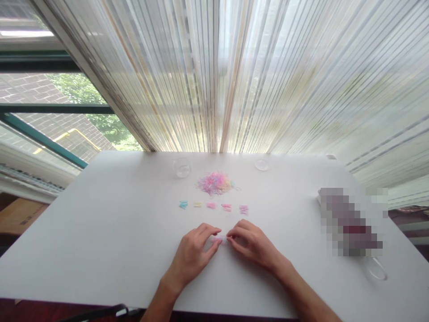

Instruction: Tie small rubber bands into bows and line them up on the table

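A small bunch of pale pink strands [221, 238], which look like thin elastic bands, is between my two hands near the middle of the table. My left hand [196, 248] has its thumb and forefinger around the left part of the bunch. At the right end, the fingertips of my right hand [253, 241] are pinched together. The fingers partly hide the bunch. Just beyond lies a row of small bundles: teal [183, 204], yellow [197, 205], pink [211, 205], coral pink [227, 207] and lilac [244, 209]. Behind them is a loose multicoloured pile of bands [216, 183].
A clear round container [182, 168] stands at the back left of the white table [110, 232], and a clear lid [262, 165] lies at the back right. To the right is a blurred-out dark object [350, 221] with a pale loop [377, 269]. Striped curtains [214, 76] hang behind.
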Tool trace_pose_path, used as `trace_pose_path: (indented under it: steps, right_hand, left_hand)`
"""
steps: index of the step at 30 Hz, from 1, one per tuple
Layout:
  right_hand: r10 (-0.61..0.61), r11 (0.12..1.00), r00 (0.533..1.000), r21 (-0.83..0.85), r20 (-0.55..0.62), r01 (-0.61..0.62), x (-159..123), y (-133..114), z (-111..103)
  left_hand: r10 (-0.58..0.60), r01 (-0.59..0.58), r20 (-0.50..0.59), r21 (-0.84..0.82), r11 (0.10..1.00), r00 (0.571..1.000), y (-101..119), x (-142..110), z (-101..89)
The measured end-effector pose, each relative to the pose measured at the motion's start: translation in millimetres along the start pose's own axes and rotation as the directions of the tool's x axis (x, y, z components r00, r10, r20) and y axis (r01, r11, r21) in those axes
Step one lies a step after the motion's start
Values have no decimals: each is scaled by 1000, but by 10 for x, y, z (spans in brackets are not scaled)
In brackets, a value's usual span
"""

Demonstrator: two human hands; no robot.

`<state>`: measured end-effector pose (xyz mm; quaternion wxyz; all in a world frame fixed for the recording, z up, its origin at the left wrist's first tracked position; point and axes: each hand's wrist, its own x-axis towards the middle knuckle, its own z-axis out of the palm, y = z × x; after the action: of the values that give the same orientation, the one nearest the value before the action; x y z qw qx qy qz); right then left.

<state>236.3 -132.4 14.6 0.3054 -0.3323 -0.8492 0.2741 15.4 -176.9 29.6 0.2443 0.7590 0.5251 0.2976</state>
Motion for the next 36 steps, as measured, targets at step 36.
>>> trace_pose_path:
  steps: [36]
  right_hand:
    - [-16, 999, 979, 26, -203, 22, 38, -47, -40]
  left_hand:
    - [64, -68, -60, -61, 996, 996, 5, 150, 19]
